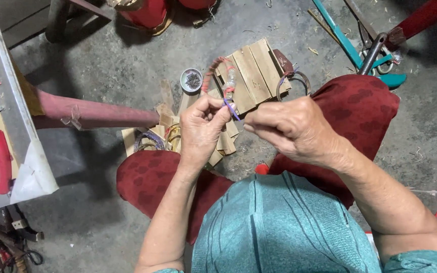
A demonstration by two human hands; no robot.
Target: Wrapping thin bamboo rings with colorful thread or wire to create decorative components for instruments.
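Observation:
My left hand is raised over my lap, its fingertips pinched on a thin purple strip. Close beside it, my right hand has its fingers curled in toward the same strip; what its fingertips grip is hidden. Beyond the hands, on the concrete floor, lies a small panel of wooden slats with a pink and red cord bound along its left edge. A wire ring rests at the panel's right corner.
A small round tin of nails sits left of the panel. Loose wood pieces and a coil of purple strips lie near my left knee. Teal-handled tools lie at upper right, a red container at top, a white bench edge at left.

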